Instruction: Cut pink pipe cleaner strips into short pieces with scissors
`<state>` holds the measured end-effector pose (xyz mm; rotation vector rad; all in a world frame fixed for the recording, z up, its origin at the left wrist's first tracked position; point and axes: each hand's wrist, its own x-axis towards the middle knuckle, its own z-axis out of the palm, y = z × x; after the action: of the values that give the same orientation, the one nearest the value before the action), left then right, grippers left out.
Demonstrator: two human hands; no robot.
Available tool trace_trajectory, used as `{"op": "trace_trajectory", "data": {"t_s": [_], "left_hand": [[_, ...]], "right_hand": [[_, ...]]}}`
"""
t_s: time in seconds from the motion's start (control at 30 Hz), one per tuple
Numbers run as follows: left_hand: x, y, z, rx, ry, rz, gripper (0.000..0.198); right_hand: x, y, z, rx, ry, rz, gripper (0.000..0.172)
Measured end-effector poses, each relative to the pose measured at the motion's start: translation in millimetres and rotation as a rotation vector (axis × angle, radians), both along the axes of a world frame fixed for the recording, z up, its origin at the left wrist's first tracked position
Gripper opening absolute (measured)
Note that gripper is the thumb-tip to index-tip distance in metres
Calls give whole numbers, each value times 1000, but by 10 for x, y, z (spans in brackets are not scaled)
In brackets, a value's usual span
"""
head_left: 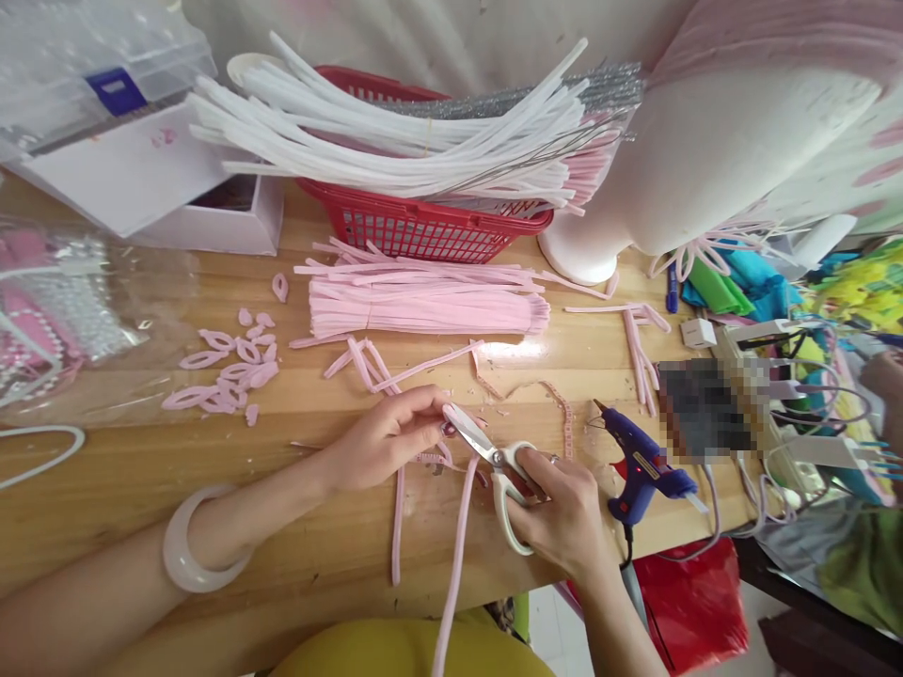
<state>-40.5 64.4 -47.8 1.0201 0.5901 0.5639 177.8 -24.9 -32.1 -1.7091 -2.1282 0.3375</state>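
My right hand [564, 512] is closed round the handles of white-handled scissors [498, 459], whose blades point up and left. The blade tips meet the fingertips of my left hand [395, 434], which are pinched together; what they hold is too small to make out. A pink fuzzy stem [457, 559] hangs from near the blades down toward my lap. Another pink stem [397, 527] lies on the table below my left hand. Behind my hands is a thick bundle of pink stems [423, 306]. Small pink loops [236, 371] are piled to the left.
A blue glue gun [641, 470] stands right of my right hand, with cables beyond. At the back are a red basket [423, 230] heaped with white stems [395, 150] and a white mannequin form [734, 160]. A plastic bag [91, 310] lies left. Another person's hand [881, 376] shows far right.
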Motion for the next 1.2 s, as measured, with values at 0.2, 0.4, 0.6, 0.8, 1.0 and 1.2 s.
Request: {"op": "trace_trajectory", "data": {"t_s": [0.2, 0.4, 0.6, 0.8, 1.0, 1.2], "left_hand": [[-5, -3, -30, -1, 18, -17, 15], [-5, 24, -12, -6, -4, -20, 13], [-2, 25, 10, 1, 13, -24, 9], [1, 25, 11, 35, 20, 5, 8], [15, 25, 1, -105, 38, -10, 12], [98, 70, 38, -72, 193, 137, 8]], "right_hand": [[-28, 4, -18, 62, 8, -2, 31], [-43, 34, -11, 119, 5, 14, 32], [-27, 19, -56, 127, 8, 8, 35], [17, 5, -74, 121, 22, -7, 34], [34, 22, -26, 37, 46, -71, 37], [48, 62, -144, 54, -68, -110, 37]]}}
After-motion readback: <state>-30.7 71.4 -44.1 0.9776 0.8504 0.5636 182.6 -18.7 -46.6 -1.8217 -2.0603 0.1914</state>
